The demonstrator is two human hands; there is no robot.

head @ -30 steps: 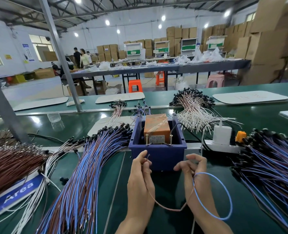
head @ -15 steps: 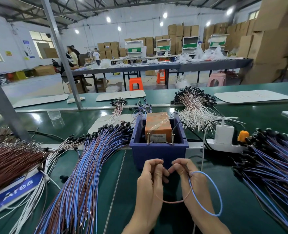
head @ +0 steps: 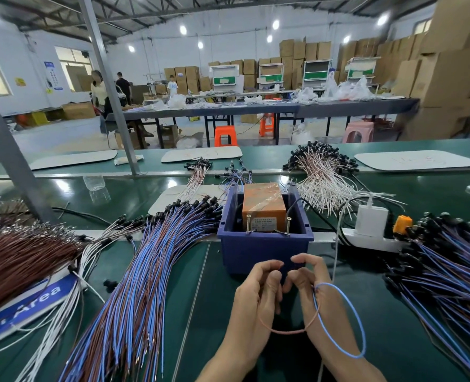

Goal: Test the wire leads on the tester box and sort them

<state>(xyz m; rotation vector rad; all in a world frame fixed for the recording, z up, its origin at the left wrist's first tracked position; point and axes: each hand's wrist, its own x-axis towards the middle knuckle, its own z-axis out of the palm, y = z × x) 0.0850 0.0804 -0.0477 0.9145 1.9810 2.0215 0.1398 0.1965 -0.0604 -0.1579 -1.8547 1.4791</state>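
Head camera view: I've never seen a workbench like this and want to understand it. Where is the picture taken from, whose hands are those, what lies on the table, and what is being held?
There is no machine here: a person works with bare hands, and the camera sits on their head, looking forward and down. The left hand and right hand each pinch an end of one wire lead, part brown, part blue, which loops down between them. Just beyond stands a blue bin holding the orange tester box, with two upright metal pins at its front. On the green table lie a left bundle and a right bundle of blue and brown leads, and a white power strip.
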